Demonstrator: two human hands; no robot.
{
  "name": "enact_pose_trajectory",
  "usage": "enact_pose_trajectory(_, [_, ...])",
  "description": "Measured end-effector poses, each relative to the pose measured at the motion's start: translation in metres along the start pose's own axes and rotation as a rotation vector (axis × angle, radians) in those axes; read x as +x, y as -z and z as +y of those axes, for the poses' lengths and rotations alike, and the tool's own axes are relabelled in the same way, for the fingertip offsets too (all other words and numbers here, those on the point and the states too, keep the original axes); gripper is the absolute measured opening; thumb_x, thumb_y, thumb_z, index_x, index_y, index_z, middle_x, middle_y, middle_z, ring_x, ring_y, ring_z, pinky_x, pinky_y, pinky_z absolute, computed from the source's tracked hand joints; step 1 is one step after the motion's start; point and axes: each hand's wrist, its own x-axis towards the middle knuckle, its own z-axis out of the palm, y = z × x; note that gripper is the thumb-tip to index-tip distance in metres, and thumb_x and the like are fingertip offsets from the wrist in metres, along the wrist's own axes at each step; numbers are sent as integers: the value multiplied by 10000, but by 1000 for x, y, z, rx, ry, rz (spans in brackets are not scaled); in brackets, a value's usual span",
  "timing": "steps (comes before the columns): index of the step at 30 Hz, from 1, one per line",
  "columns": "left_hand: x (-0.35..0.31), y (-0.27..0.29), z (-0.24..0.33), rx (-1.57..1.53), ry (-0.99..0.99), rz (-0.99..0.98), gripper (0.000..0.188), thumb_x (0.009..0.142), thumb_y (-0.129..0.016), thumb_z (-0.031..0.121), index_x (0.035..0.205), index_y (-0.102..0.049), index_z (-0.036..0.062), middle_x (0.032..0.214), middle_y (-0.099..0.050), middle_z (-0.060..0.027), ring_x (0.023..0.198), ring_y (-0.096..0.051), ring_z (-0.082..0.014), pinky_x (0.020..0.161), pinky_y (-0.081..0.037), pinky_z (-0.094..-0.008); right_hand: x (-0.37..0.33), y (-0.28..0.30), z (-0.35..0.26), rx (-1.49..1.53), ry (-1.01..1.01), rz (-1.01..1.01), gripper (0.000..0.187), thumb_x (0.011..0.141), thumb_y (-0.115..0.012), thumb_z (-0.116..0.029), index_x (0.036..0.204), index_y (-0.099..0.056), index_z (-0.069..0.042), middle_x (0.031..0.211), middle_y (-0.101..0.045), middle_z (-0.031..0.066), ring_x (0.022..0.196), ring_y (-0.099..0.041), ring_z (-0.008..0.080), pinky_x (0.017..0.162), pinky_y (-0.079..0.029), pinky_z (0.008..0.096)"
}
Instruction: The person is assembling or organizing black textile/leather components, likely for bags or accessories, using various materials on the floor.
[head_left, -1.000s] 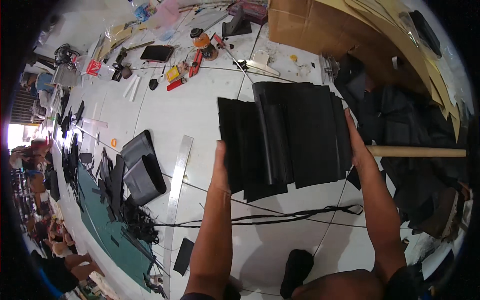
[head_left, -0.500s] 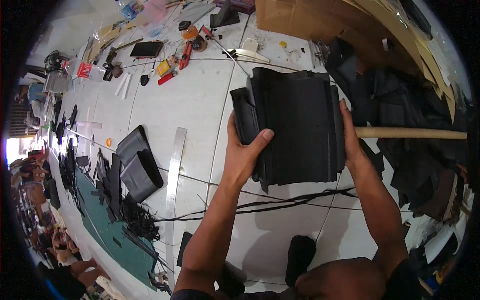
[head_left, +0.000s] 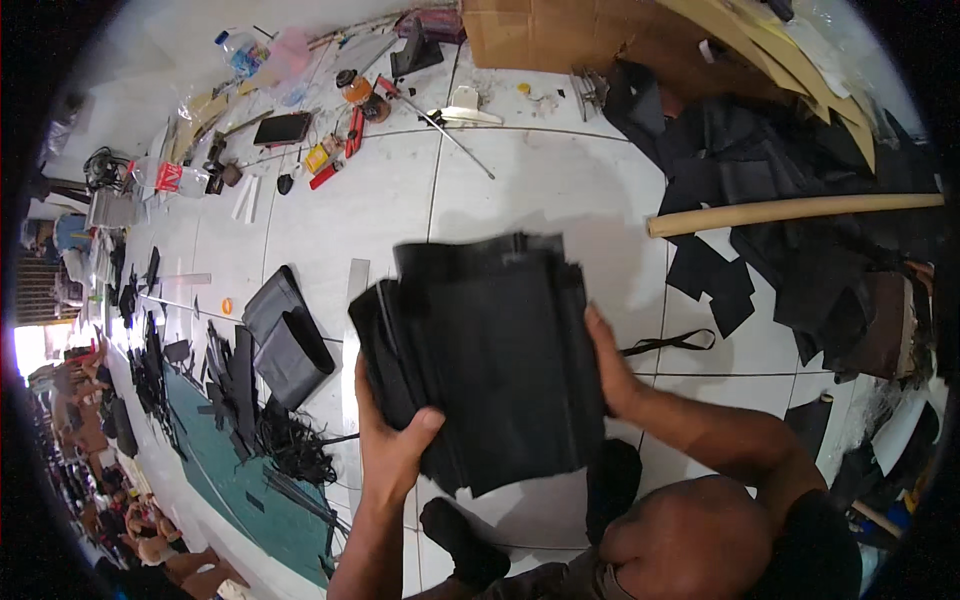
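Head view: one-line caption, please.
Stack of black sheets held between left hand and right hand above a white tiled floor.

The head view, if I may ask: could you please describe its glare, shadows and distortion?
Head view: glare burns out the bright opening at far left; a soft shadow darkens the white tiles beyond the black stack; straight edges bow, and the corners go black.
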Motion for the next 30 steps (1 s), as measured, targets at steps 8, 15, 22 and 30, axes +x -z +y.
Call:
enact_pose_trajectory(8, [-62, 33, -34, 29, 113, 60, 1091, 660, -851, 203, 1475, -156, -6, 1366, -402, -208, 1233, -469, -288, 1043, -393, -377, -23, -27, 88, 165, -136, -118, 876, 923, -267, -714, 1470, -255, -30, 1396, -410, 189, 1257, -443, 270, 1086, -351, 378])
enact_pose_trajectory(15, [-66, 35, -65, 167, 154, 80, 1206, 624, -876, 315, 1471, -102, -58, 1404, -348, -270, 1282, -419, -344, 1089, -335, -390, -36, -28, 84, 1, -111, -95, 882, 920, -239, -723, 1488, -223, -47, 1451, -357, 187, 1316, -382, 286, 1120, -299, 400])
enact_pose_trajectory(22, [-65, 38, -61, 223, 177, 25, 1256, 620, -880, 349, 1468, -57, -76, 1411, -320, -305, 1303, -395, -366, 1100, -322, -401, -16, -11, 109, -6, -106, -126, 873, 934, -215, -705, 1496, -204, -37, 1448, -366, 191, 1309, -391, 287, 1124, -289, 374])
enact_pose_trajectory(30, [-60, 42, -64, 227, 239, 25, 1276, 611, -879, 358, 1460, -38, -90, 1411, -311, -316, 1281, -423, -377, 1080, -362, -402, -18, -3, 108, -140, -50, -58, 824, 969, -220, -650, 1411, -300, 40, 1307, -464, 179, 1176, -483, 249, 1070, -338, 356])
